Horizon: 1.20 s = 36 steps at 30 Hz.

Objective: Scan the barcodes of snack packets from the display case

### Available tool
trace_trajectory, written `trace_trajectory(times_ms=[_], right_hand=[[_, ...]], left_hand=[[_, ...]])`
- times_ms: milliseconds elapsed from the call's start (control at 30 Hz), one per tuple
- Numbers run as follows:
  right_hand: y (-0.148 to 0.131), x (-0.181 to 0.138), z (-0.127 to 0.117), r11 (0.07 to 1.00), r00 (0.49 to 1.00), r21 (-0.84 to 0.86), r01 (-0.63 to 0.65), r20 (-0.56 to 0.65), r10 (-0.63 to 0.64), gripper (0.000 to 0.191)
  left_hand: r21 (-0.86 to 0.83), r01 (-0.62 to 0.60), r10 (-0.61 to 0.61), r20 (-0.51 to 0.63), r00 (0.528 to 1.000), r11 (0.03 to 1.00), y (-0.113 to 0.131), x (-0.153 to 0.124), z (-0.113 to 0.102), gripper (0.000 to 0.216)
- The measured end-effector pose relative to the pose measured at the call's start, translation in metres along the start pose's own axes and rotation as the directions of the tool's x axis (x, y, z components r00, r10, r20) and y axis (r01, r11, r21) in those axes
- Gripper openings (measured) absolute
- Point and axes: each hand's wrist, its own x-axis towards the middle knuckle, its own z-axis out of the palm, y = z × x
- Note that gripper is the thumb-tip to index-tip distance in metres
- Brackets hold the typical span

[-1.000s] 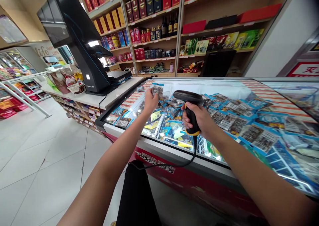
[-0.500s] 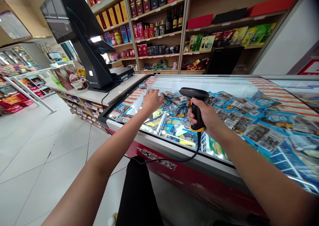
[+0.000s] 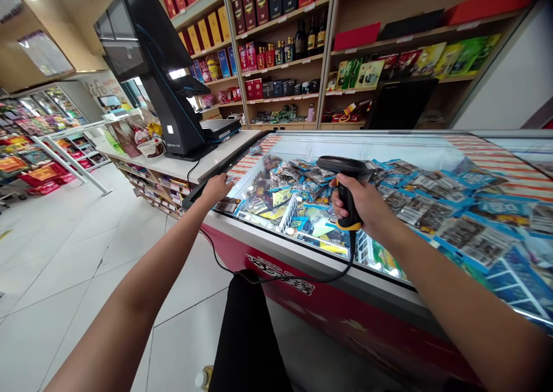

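My right hand point(image 3: 363, 205) is wrapped round the handle of a black barcode scanner point(image 3: 341, 164) with yellow trim, held upright over the chest freezer point(image 3: 280, 231). A black cord point(image 3: 322, 279) hangs from the handle base and loops across the freezer's red front to the left. My left hand point(image 3: 216, 189) is over the freezer's left end, by its dark frame, fingers forward and slightly bent, nothing seen in them. Whether it touches the frame, I cannot tell. Under the glass lie many blue-edged packets point(image 3: 475, 239) and a white wire divider point(image 3: 288, 213).
Left of the freezer stands a counter point(image 3: 216, 160) with a black checkout terminal point(image 3: 173, 104) and a small bowl point(image 3: 151, 148). Behind are shelves point(image 3: 283, 63) of boxes and bottles, and a black chair back point(image 3: 404, 107). A capped bottle point(image 3: 203, 379) is on the floor by my leg.
My left hand has moved left, from above the packets to the freezer's left end. My right hand keeps hold of the scanner. The view has turned slightly left.
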Motion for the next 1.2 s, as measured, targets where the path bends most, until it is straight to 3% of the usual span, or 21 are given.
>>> trace_trajectory(times_ms=[67, 133, 167, 233, 300, 367, 467, 600, 733, 867, 967, 1067, 1200], right_hand=[[0.001, 0.001, -0.002, 1.000, 1.000, -0.004, 0.002, 0.009, -0.002, 0.036], [0.003, 0.002, -0.003, 1.000, 0.999, -0.015, 0.004, 0.039, -0.003, 0.039], [0.004, 0.003, -0.004, 1.000, 0.998, -0.020, 0.004, 0.059, -0.003, 0.041], [0.006, 0.003, -0.004, 1.000, 0.994, -0.027, 0.005, 0.105, -0.002, 0.044], [0.007, 0.003, -0.005, 0.999, 0.989, -0.041, 0.009, 0.148, -0.003, 0.047], [0.008, 0.003, -0.006, 0.997, 0.983, -0.073, 0.016, 0.183, -0.003, 0.049], [0.008, 0.002, -0.008, 0.989, 0.972, -0.145, 0.029, 0.235, 0.006, 0.053], [0.005, 0.000, -0.011, 0.973, 0.950, -0.228, 0.038, 0.309, 0.036, 0.055], [-0.002, -0.005, -0.015, 0.952, 0.942, -0.307, 0.007, 0.321, 0.096, 0.053], [-0.010, -0.009, -0.023, 0.931, 0.935, -0.364, -0.020, 0.324, 0.147, 0.055], [-0.013, -0.009, -0.027, 0.912, 0.935, -0.410, -0.017, 0.317, 0.160, 0.059], [-0.013, -0.008, -0.029, 0.890, 0.929, -0.456, -0.021, 0.321, 0.186, 0.064], [-0.012, -0.007, -0.029, 0.887, 0.926, -0.462, -0.002, 0.335, 0.177, 0.064]], left_hand=[[-0.080, -0.006, 0.000, -0.079, 0.997, 0.997, 0.013, 0.004, -0.001, 0.041], [-0.334, -0.044, -0.013, -0.165, 0.986, 0.941, 0.034, 0.006, 0.000, 0.038], [-0.536, -0.075, -0.030, -0.184, 0.983, 0.841, 0.047, 0.006, 0.002, 0.036], [-0.875, -0.064, -0.054, -0.102, 0.993, 0.481, 0.075, 0.004, 0.008, 0.035], [-0.988, -0.041, 0.000, -0.041, 0.999, 0.151, 0.104, 0.001, 0.016, 0.035], [-0.999, 0.028, 0.062, 0.026, 0.998, -0.021, 0.128, -0.003, 0.025, 0.029], [-0.981, 0.159, 0.142, 0.143, 0.980, -0.110, 0.153, -0.007, 0.037, 0.017], [-0.974, 0.208, 0.156, 0.193, 0.969, -0.085, 0.160, -0.010, 0.050, 0.010], [-0.991, 0.089, 0.193, 0.107, 0.975, 0.098, 0.146, -0.009, 0.058, 0.018], [-0.945, -0.066, 0.049, -0.053, 0.997, 0.320, 0.128, 0.000, 0.060, 0.018], [-0.886, -0.134, -0.069, -0.183, 0.981, 0.443, 0.120, 0.006, 0.059, 0.019], [-0.849, -0.190, -0.090, -0.267, 0.959, 0.492, 0.117, 0.008, 0.058, 0.023], [-0.853, -0.174, -0.064, -0.235, 0.970, 0.492, 0.117, 0.007, 0.057, 0.024]])
